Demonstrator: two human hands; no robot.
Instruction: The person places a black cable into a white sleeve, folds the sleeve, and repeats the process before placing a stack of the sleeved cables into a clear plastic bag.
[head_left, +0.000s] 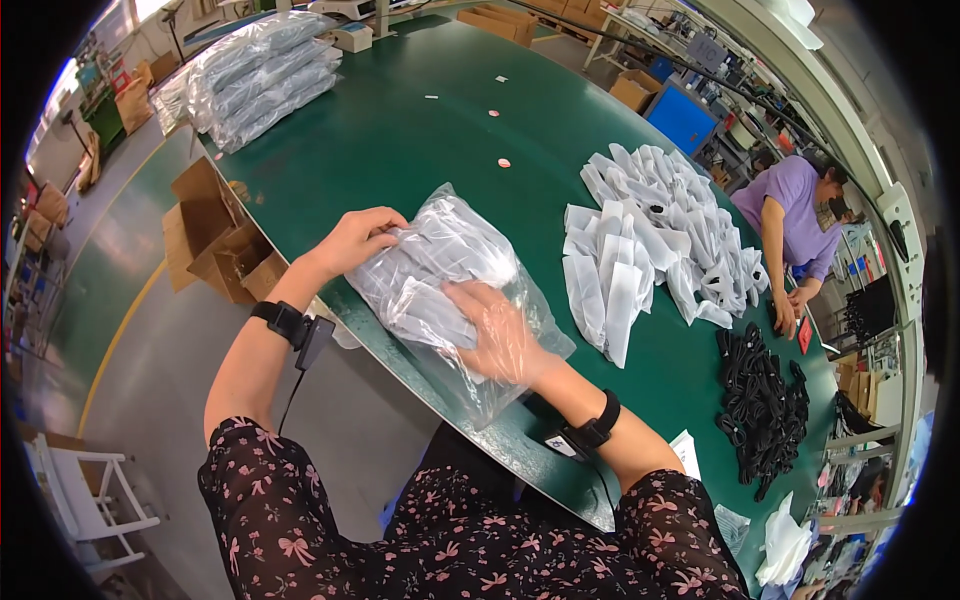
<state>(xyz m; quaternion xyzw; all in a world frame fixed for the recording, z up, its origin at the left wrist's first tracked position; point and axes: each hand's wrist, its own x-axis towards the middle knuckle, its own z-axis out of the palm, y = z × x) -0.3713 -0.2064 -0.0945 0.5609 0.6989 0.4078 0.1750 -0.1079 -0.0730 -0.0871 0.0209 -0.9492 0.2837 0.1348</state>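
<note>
Bag point(432, 262), clear and bulging with whitish packets point(418, 312), lies near the edge of the green table point(420, 110). The worker's left hand point(366, 240) pinches its upper left side; the right hand point(502, 335) is open, fingers spread under the film against the packets. Over to the right I see a loose white heap point(640, 240), black cords point(762, 405) and a co-worker in purple point(795, 220).

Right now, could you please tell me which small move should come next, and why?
Probably ease the right hand out of the clear bag while the left hand, touching its side, steadies it: the right seems to be inside, resting on white packets.
</note>
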